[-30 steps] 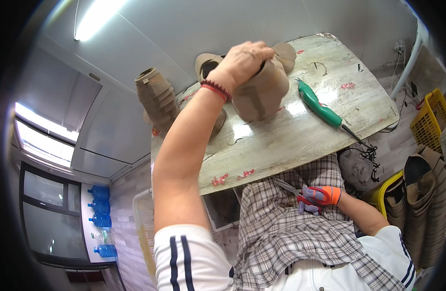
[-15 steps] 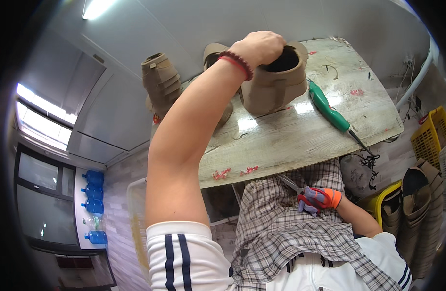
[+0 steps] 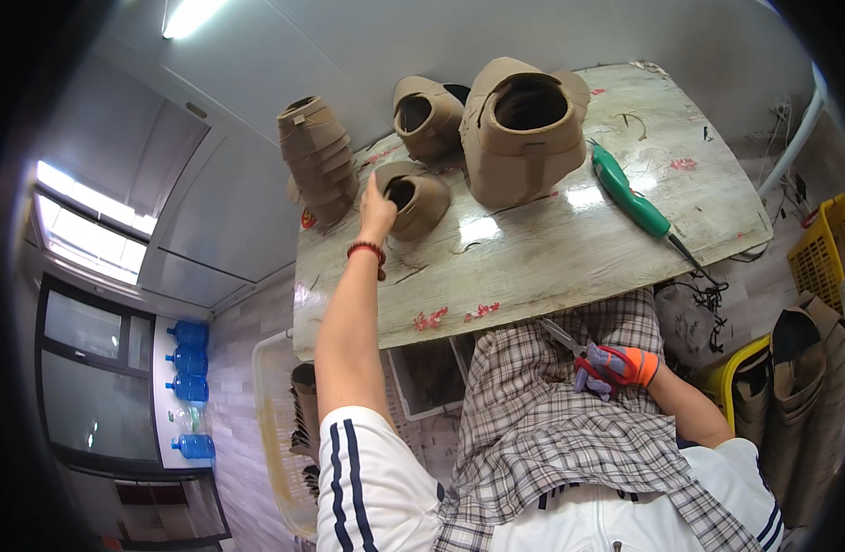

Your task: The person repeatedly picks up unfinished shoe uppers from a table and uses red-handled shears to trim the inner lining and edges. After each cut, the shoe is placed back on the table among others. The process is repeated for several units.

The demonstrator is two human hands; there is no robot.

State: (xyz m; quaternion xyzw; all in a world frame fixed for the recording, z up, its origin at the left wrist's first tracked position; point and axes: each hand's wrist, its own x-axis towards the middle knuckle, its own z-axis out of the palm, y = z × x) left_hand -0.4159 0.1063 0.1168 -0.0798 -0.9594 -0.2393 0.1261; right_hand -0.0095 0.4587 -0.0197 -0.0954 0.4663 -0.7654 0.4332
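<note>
My left hand [image 3: 376, 215] reaches over the table and pinches the left edge of a small brown shoe upper [image 3: 422, 210], which sits on the tabletop. Its fingertips are partly hidden by the hand itself. Low over my lap, my gloved right hand [image 3: 616, 368] holds scissors [image 3: 562, 337] with red handles, their blades pointing up and left toward the table edge. Beyond the small upper stand a nested stack of brown shoe uppers [image 3: 319, 161] at left, another group of uppers [image 3: 429, 118] in the middle and a larger stack [image 3: 522, 138] at right.
A green corded hand tool [image 3: 629, 195] lies on the table [image 3: 533, 267], right of the large stack. Below, a pale basket [image 3: 274, 405] with pieces stands at left. More uppers [image 3: 795, 368] stand by a yellow basket [image 3: 717, 382] at right. Blue water bottles [image 3: 191, 361] line the far left.
My left hand has left the large stack of shoe uppers and moved left and nearer, onto the small upper. My right hand stays low with the scissors.
</note>
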